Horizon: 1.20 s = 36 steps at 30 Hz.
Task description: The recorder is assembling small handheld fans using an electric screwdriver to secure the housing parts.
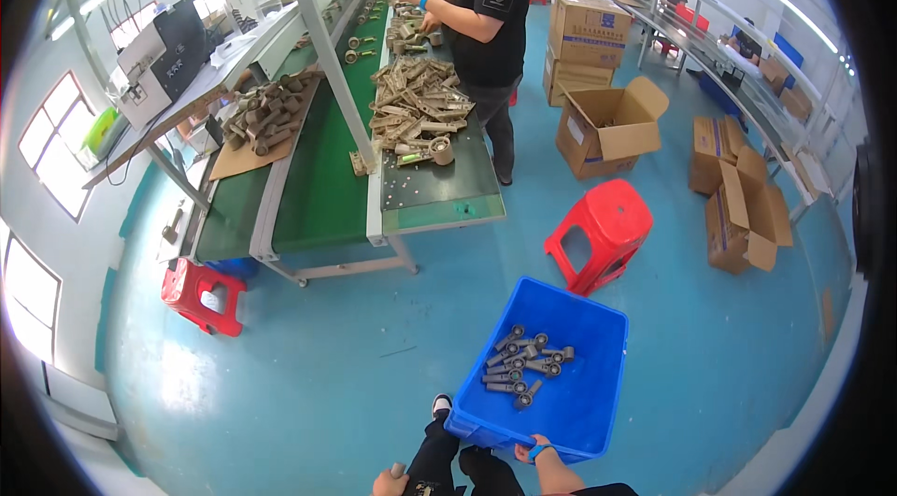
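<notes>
My right hand [535, 450], with a blue band at the wrist, is closed over the near rim of a blue plastic bin [584, 384]. Inside the bin lie several grey-brown plastic parts [523, 365], each with a round ring head and a short handle, gathered toward its left side. At the lower edge, left of my legs, my left hand [388, 484] is closed around a grey-brown part [399, 470]. Only the rounded end of that part shows above the fingers; the rest is hidden.
A red stool [612, 216] stands just beyond the bin, another red stool [201, 298] at left. Ahead runs a green conveyor [322, 188] with a heap of parts [416, 104] beside it. A co-worker [486, 20] stands there. Open cardboard boxes [607, 136] sit on the right.
</notes>
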Tool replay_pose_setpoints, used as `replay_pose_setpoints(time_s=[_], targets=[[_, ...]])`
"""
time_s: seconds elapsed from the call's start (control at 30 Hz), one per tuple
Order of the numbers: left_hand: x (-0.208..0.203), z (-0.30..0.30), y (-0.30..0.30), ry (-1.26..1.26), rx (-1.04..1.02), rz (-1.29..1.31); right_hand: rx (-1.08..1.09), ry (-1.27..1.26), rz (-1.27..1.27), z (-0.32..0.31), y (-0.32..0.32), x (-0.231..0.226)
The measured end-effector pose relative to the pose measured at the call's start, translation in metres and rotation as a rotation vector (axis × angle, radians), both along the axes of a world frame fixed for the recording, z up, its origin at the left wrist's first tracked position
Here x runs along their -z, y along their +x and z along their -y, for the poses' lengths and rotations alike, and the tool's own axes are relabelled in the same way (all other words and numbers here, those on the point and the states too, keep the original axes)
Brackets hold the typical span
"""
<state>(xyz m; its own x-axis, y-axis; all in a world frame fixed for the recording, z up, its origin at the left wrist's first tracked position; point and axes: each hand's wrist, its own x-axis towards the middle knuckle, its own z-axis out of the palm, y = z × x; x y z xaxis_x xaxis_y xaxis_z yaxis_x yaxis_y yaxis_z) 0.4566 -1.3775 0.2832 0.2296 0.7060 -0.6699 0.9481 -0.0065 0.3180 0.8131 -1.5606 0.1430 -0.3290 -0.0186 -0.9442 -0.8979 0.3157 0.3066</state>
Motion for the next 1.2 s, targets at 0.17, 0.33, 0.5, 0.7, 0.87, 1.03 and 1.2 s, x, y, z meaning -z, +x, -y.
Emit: replay_pose_setpoints(time_s=[0.17, 0.33, 0.5, 0.7, 0.87, 1.03, 1.2], targets=[[0.029, 0.005, -0.015, -0.004, -0.04, 0.029, 0.005, -0.074, 0.051, 0.009, 0.012, -0.001], [0.077, 0.008, -0.035, 0.112, 0.211, 0.069, -0.021, -0.103, 0.089, 0.005, 0.009, -0.007], [0.104, 0.031, -0.064, 0.225, 0.27, 0.094, -0.002, -0.066, 0.034, 0.008, -0.014, 0.002], [-0.027, 0.0, -0.018, -0.008, -0.21, -0.109, -0.134, -0.061, 0.214, 0.011, -0.026, 0.03], [-0.064, -0.029, -0.048, 0.04, -0.21, -0.165, -0.143, -0.039, 0.19, -0.01, -0.023, 0.007], [-0.055, -0.039, -0.129, 0.014, -0.271, -0.229, -0.051, -0.083, 0.085, -0.03, -0.02, -0.01], [-0.033, -0.057, -0.255, 0.08, -0.539, -0.164, -0.067, -0.135, 0.189, -0.118, -0.076, -0.034]])
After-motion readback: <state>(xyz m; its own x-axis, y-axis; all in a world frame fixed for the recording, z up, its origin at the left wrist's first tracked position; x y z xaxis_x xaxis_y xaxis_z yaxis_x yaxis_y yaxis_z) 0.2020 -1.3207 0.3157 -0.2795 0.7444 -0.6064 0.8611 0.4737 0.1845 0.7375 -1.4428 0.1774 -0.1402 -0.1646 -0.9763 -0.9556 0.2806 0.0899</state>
